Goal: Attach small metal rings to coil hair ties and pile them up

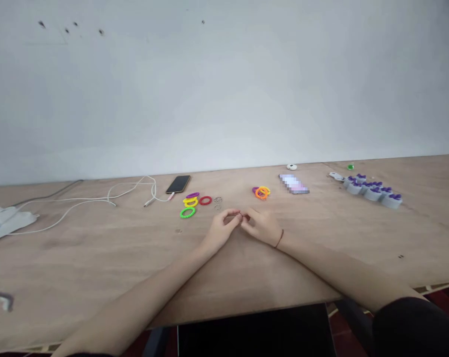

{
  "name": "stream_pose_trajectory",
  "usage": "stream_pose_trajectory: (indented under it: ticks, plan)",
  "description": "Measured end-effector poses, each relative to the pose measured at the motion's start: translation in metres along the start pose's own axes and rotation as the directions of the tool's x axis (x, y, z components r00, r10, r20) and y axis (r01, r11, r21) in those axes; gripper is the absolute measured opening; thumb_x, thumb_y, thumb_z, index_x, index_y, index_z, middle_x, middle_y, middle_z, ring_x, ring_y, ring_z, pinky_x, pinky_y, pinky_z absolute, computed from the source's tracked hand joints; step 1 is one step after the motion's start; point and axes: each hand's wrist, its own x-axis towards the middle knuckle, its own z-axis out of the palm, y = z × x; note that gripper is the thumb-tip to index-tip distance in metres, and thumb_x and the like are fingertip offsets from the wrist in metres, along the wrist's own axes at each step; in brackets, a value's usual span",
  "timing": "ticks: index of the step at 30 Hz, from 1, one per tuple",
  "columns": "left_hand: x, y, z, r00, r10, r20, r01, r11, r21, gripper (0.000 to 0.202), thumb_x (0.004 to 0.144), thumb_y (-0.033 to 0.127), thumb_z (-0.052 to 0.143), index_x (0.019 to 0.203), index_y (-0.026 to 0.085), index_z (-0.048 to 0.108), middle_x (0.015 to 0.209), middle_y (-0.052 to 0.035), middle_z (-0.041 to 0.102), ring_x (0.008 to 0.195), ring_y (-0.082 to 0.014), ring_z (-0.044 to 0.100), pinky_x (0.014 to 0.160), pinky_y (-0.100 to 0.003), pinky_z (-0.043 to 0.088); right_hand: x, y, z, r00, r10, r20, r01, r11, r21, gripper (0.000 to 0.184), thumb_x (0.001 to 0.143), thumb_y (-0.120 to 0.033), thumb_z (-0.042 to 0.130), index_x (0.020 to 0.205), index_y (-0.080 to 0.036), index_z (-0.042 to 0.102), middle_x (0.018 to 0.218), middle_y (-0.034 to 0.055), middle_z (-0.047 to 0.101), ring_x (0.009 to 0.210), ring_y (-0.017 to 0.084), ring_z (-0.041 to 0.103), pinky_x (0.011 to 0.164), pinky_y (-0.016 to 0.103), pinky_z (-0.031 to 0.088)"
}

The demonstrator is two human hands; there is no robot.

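My left hand [223, 227] and my right hand [261, 225] meet fingertip to fingertip above the middle of the table. Both are pinched closed on something very small and partly shiny, mostly hidden by the fingers. Just beyond my left hand lies a little group of metal split rings [217, 202]. To their left are spiral coil bands: a red one [205, 200], a green one [188, 212], a yellow one [191, 202] and a purple one [193, 195]. Beyond my right hand an orange coil band [261, 193] overlaps yellow and purple ones.
A dark phone [178, 184] is plugged into a white cable [135, 182] at the back left, near a power strip [14, 220]. At the right are a lit phone [293, 184], a white case [292, 167] and several grey pieces with purple tops [373, 193]. A wall [224, 99] stands behind.
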Motion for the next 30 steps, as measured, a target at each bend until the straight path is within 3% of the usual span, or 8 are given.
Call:
stream_pose_trajectory:
  ticks: [7,10,13,15,18,25,27,30]
  plan:
    - [-0.001,-0.001,0.007,0.995,-0.090,-0.035,0.081,0.977,-0.198,0.027,0.075,0.032,0.060,0.098,0.016,0.061,0.099,-0.0063,0.066,0.094,-0.0197,0.060,0.086,-0.032,0.046,0.002,-0.001,0.000,0.996,-0.081,-0.032,0.077,0.991,-0.112,0.010,0.077,-0.017,0.048,0.077,-0.019,0.058,0.065,0.0001,0.063,0.056,0.011,0.055,0.054,0.022,0.032]
    - [0.002,0.002,0.008,0.987,-0.158,0.001,0.144,0.900,-0.412,0.030,0.076,0.034,0.057,0.101,0.017,0.059,0.097,-0.0051,0.064,0.091,-0.0173,0.060,0.078,-0.028,0.047,0.003,0.000,0.000,0.998,-0.027,-0.049,0.026,0.999,-0.029,0.010,0.076,-0.017,0.048,0.079,-0.018,0.057,0.066,0.0004,0.062,0.057,0.011,0.054,0.055,0.023,0.034]
    - [0.006,0.007,0.003,0.968,-0.245,0.043,0.225,0.791,-0.569,0.026,0.077,0.040,0.051,0.082,0.016,0.060,0.074,-0.0017,0.059,0.067,-0.0113,0.056,0.057,-0.021,0.043,0.005,0.002,-0.003,0.993,0.095,-0.074,-0.084,0.987,0.140,0.007,0.074,-0.016,0.048,0.076,-0.018,0.056,0.064,0.0000,0.060,0.056,0.011,0.053,0.056,0.022,0.038]
    - [0.007,0.010,-0.003,0.938,-0.299,0.176,0.339,0.686,-0.644,0.036,0.078,0.048,0.044,0.067,0.016,0.054,0.056,0.0017,0.046,0.049,-0.0087,0.044,0.045,-0.021,0.035,0.006,0.003,-0.005,0.979,0.184,-0.091,-0.157,0.957,0.245,0.007,0.074,-0.017,0.048,0.073,-0.018,0.054,0.063,-0.0002,0.058,0.055,0.011,0.051,0.055,0.022,0.040]
    - [0.004,0.016,-0.011,0.854,-0.279,0.440,0.517,0.554,-0.652,0.049,0.078,0.060,0.034,0.056,0.017,0.043,0.050,0.0036,0.031,0.042,-0.0084,0.032,0.042,-0.023,0.030,0.008,0.005,-0.007,0.953,0.285,-0.105,-0.233,0.908,0.348,0.008,0.074,-0.019,0.046,0.070,-0.018,0.053,0.063,0.0000,0.056,0.054,0.011,0.050,0.052,0.022,0.039]
    - [-0.008,0.022,-0.010,0.710,-0.219,0.670,0.668,0.510,-0.542,0.057,0.079,0.063,0.028,0.046,0.017,0.035,0.047,0.0029,0.024,0.041,-0.0087,0.026,0.043,-0.026,0.028,0.008,0.002,-0.008,0.961,0.271,-0.061,-0.231,0.901,0.368,0.007,0.072,-0.018,0.048,0.069,-0.017,0.053,0.060,-0.0015,0.054,0.053,0.010,0.048,0.052,0.022,0.038]
    - [-0.008,0.021,-0.009,0.711,-0.199,0.675,0.665,0.500,-0.554,0.054,0.080,0.059,0.032,0.048,0.017,0.037,0.047,0.0031,0.025,0.041,-0.0087,0.027,0.044,-0.026,0.028,0.008,0.001,-0.008,0.964,0.258,-0.060,-0.220,0.905,0.363,0.006,0.072,-0.018,0.048,0.069,-0.017,0.054,0.059,-0.0020,0.054,0.052,0.010,0.048,0.052,0.022,0.038]
    - [-0.003,0.017,-0.008,0.781,-0.216,0.586,0.601,0.515,-0.612,0.034,0.079,0.041,0.048,0.057,0.015,0.046,0.051,0.0036,0.031,0.043,-0.0078,0.032,0.046,-0.023,0.030,0.008,0.001,-0.008,0.970,0.235,-0.059,-0.201,0.915,0.349,0.006,0.071,-0.017,0.047,0.069,-0.017,0.053,0.059,-0.0018,0.054,0.053,0.010,0.048,0.053,0.022,0.039]
